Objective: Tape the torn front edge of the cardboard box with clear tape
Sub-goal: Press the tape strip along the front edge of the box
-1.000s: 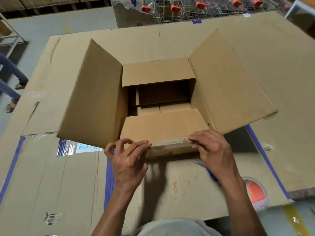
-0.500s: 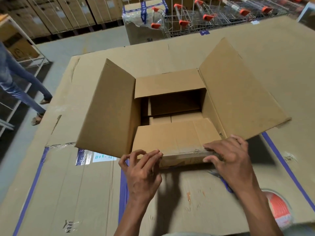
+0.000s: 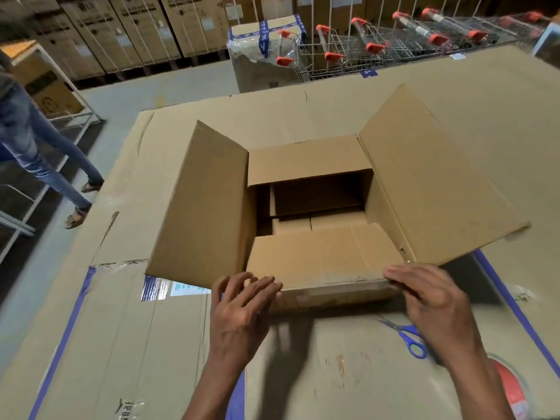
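While the cardboard box (image 3: pixel 318 213) sits open just ahead of us, we should press along its front edge (image 3: pixel 333 284) firmly, smoothing outward. Our left hand (image 3: pixel 242 310) hovers spread and empty; our right hand (image 3: pixel 430 301) lies flat on the edge, gripping nothing.

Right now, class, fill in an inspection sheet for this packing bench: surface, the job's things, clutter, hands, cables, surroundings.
Surface: flattened cardboard sheets with blue tape lines cover the bench.
Job's things: open cardboard box, all four flaps up or out; clear tape already glints along its front edge. Tape roll at the near right, partly hidden.
Clutter: blue-handled scissors lie in front of the box.
Hands: left hand at the front left corner, blurred; right hand pressing the front right corner.
Cables: nothing seen.
Surroundings: shopping trolleys, stacked cartons, a person's legs at left.
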### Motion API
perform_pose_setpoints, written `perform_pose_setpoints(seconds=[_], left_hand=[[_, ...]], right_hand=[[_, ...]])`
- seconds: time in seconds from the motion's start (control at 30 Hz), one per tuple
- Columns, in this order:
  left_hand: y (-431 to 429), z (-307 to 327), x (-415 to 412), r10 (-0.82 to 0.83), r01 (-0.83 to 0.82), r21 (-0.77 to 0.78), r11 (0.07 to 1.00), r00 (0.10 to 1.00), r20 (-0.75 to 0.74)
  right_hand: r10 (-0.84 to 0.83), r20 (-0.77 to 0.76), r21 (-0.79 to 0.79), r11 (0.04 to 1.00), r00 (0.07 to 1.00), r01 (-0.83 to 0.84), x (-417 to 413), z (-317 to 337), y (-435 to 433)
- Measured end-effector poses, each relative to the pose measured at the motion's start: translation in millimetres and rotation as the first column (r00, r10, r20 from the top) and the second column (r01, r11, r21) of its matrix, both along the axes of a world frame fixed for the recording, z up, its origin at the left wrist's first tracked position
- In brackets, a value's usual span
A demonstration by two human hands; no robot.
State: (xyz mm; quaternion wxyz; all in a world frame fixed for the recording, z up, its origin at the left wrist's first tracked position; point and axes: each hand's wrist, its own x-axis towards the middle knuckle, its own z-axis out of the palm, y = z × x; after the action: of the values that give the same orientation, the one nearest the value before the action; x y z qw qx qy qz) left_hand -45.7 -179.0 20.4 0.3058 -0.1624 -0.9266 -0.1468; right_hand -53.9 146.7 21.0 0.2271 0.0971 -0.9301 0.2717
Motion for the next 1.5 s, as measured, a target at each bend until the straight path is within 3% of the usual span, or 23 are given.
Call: perform_pose_setpoints(seconds=[0.1,0.23,0.4,0.5,0.63,0.8,0.87,0.97,1.03,1.13,1.2,1.3,1.37,1.5], left_hand=[[8,-2,2,-0.013,0.013,-0.008,1.0,1.0,-0.02],[47,-9,-4,-0.172,0.174,-0.1,0.98,0.985,0.027],[37,5,-20,-0.128,0.129,-0.023,0.991,0.99,0.054],[24,29,-42,-0.067,0.063,0.025,0.998,0.966,0.249],[37,45,-122,-0.078,0.062,0.047,0.997,0.778,0.623],[39,35,-221,0.201,0.045,-0.277,0.96,0.581,0.789],[35,47,-255,0.228,-0.032,-0.275,0.961,0.655,0.721],[25,70,-309,0.166,-0.087,-0.205,0.975,0.897,0.41],[16,77,-344,0.175,-0.108,-0.18,0.978,0.891,0.418],[6,52,-382,0.287,-0.095,-0.337,0.937,0.759,0.584],[6,24,-384,0.345,-0.126,-0.409,0.904,0.781,0.521],[12,3,-385,0.372,-0.235,-0.355,0.905,0.843,0.389],[19,2,-390,0.282,-0.157,-0.355,0.922,0.9,0.333],[59,1,-396,-0.078,0.167,-0.285,0.944,0.951,0.301]], right_hand=[[0.063,-0.021,0.029,0.998,0.998,-0.063,-5,6,-25],[0.257,-0.043,0.07,0.965,0.966,-0.253,-8,3,-70],[0.12,-0.016,0.008,0.993,0.993,-0.12,-8,1,-37],[0.072,0.025,-0.059,0.996,0.997,-0.071,-2,0,-26],[0.055,0.032,-0.076,0.996,0.998,-0.053,-1,-1,-35],[0.071,0.027,-0.097,0.993,0.997,-0.068,3,2,-34],[0.055,0.026,-0.123,0.991,0.998,-0.051,5,1,-34],[0.029,0.018,-0.154,0.988,0.999,-0.026,4,-3,-31],[0.031,-0.006,-0.172,0.985,1.0,-0.031,0,-7,-33],[0.023,-0.083,-0.202,0.979,0.996,-0.04,-7,-7,-34],[0.02,-0.08,-0.208,0.977,0.997,-0.036,-8,-5,-30],[0.08,-0.053,-0.246,0.965,0.995,-0.09,-25,-1,-36],[0.081,-0.028,-0.279,0.956,0.996,-0.086,-31,-3,-37],[0.099,0.119,-0.181,0.981,0.988,-0.076,-23,-19,-32]])
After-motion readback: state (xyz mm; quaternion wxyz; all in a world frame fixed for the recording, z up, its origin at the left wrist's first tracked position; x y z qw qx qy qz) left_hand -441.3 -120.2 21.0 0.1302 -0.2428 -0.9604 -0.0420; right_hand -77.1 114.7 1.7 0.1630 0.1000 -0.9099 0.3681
